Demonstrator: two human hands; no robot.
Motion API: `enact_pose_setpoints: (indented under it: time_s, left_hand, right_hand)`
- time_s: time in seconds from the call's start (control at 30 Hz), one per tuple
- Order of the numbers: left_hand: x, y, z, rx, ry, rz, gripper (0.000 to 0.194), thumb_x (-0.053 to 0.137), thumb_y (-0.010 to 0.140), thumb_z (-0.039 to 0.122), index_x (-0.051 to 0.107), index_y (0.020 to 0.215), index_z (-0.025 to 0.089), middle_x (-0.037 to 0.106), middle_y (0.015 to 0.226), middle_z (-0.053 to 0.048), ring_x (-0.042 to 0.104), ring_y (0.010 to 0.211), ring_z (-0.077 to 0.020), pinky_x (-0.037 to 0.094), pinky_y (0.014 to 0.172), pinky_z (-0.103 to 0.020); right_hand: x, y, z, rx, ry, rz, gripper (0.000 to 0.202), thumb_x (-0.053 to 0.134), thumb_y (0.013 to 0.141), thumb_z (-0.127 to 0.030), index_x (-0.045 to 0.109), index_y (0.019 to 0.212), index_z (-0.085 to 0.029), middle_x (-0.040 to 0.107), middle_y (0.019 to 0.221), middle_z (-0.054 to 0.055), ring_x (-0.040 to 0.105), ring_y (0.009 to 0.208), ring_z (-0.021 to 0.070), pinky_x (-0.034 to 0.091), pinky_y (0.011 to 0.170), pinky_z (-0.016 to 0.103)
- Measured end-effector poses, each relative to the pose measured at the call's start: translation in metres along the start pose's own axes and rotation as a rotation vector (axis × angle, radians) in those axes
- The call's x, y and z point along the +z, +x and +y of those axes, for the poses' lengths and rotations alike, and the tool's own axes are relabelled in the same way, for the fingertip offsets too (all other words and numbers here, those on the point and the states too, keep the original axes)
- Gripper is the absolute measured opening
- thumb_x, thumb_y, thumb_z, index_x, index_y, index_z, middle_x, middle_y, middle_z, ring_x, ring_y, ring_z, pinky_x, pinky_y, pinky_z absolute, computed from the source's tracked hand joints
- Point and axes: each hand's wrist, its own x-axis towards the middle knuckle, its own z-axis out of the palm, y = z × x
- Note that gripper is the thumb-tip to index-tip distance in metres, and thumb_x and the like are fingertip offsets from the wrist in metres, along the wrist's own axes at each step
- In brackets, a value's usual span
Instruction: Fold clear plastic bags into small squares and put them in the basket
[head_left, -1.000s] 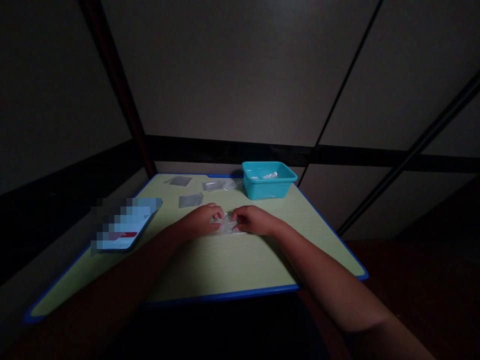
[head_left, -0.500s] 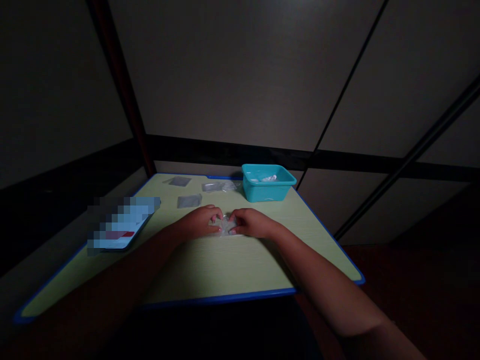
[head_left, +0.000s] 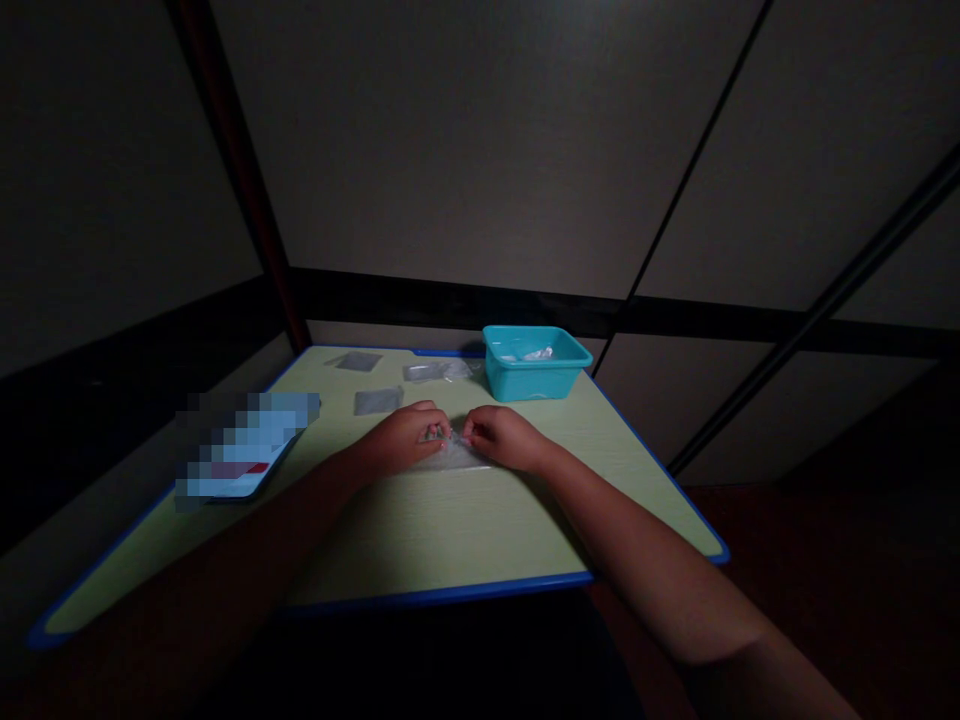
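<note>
From my feed, reading left to right: a flat blurred-out device point(head_left: 244, 447) lies near the left edge of the table point(head_left: 420, 530), then two small grey pouches point(head_left: 379, 401) sit farther back, with a crumpled clear wrapper point(head_left: 441, 370) beside them.

My left hand point(head_left: 401, 440) rests on the table with its grip pinched together on the left edge of a small clear plastic bag point(head_left: 452, 452), which lies flat at mid-table between both hands. My right hand point(head_left: 501, 437) has its grip pinched on the bag's right edge, fingertips almost meeting the left ones.

I judge the bag to be very light, thin and limp: it will crumple and slide on the smooth top, and the film looks slippery enough that a fingertip pinch at the top edge, one side each, is the sensible hold. Whether anything is inside I cannot tell; the light is too dim.

Farther right and back stands a teal tub point(head_left: 535, 364) with something pale and crinkled in it.
</note>
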Motion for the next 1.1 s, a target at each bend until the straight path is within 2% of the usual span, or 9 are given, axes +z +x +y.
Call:
enact_pose_setpoints:
  time_s: [0.53,0.9,1.1]
  left_hand:
    - [0.0037,0.0002,0.0047,0.013,-0.160,0.063,0.016,0.058,0.075,0.032,0.064,0.078,0.016,0.047,0.077,0.000,0.048,0.069,-0.0134,0.040,0.063,-0.024]
    - [0.0049,0.0011,0.0010,0.010,-0.238,0.027,0.018,0.061,0.074,0.033,0.068,0.082,0.018,0.052,0.079,-0.001,0.050,0.070,-0.0136,0.040,0.062,-0.024]
    - [0.0041,0.0049,0.0038,-0.073,-0.354,0.032,0.021,0.059,0.072,0.035,0.069,0.075,0.017,0.058,0.072,-0.002,0.053,0.068,-0.0143,0.040,0.061,-0.024]
  right_hand:
    - [0.0031,0.0005,0.0010,-0.100,0.165,0.071,0.007,0.059,0.074,-0.008,0.063,0.075,-0.013,0.051,0.068,-0.001,0.047,0.063,0.0099,0.035,0.060,0.020]
    - [0.0032,0.0003,0.0018,-0.105,0.130,0.059,0.005,0.060,0.074,-0.010,0.063,0.074,-0.013,0.052,0.067,-0.001,0.047,0.063,0.0098,0.035,0.060,0.020]
    - [0.0008,-0.0007,-0.0007,-0.112,0.139,0.028,0.005,0.058,0.075,-0.012,0.062,0.072,-0.013,0.052,0.066,0.000,0.047,0.062,0.0098,0.035,0.059,0.020]
